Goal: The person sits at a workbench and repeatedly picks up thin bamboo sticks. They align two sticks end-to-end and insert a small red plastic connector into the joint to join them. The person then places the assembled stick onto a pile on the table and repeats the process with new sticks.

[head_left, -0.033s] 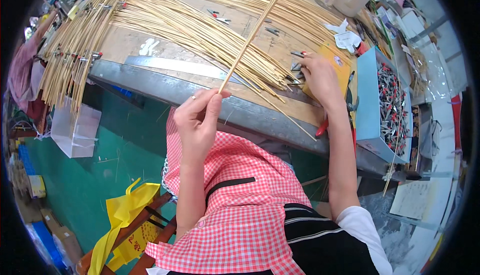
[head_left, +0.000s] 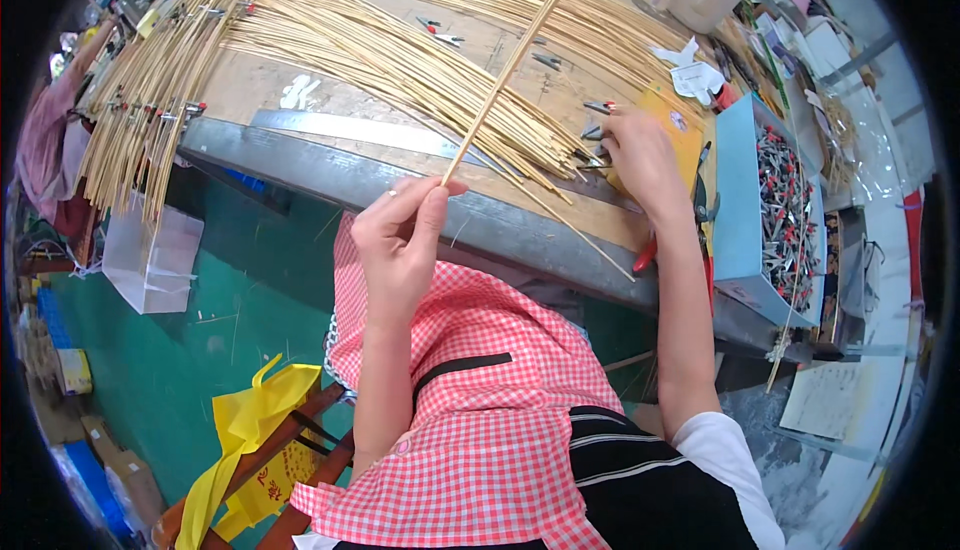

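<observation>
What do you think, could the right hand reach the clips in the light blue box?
Probably yes: the right hand is near the light blue box, whose top looks open; only a thin strand seems to cross the clips.

Bright; shadow on the floor beneath the table; fisheye bending, black corners

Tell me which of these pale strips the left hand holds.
The long strip slanting up from the left hand; the strips beneath it lie on the table.
</observation>
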The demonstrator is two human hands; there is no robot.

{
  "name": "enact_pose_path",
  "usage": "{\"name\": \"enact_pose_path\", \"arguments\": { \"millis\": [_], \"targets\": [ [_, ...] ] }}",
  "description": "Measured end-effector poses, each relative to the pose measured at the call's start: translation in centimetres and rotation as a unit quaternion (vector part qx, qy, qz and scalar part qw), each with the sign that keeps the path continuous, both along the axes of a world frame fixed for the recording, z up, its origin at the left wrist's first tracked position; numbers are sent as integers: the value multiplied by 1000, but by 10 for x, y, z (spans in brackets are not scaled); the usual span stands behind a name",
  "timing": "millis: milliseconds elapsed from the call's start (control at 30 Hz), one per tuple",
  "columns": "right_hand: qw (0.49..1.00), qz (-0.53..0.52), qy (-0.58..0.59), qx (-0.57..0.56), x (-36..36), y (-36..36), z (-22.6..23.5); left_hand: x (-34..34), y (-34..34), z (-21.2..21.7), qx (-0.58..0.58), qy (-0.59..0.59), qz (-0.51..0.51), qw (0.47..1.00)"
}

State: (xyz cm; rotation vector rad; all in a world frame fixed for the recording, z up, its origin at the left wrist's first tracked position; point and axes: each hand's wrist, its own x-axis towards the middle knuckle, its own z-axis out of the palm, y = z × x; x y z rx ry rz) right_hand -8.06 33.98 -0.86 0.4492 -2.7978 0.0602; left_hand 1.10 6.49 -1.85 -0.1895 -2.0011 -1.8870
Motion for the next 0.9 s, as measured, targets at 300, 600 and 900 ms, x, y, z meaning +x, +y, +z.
{"name": "enact_pose_path", "arguments": {
  "millis": [300,600,900],
  "targets": [
    [999,48,-10,15,-11,1,-6,3,9,-9,76,-31,-73,994],
    [990,73,-106,-60,-14,-4,1,4,11,-10,105,-44,-85,990],
    [999,5,9,-31,-20,3,-3,6,12,-5,92,-69,-86,990]
  ]
}}
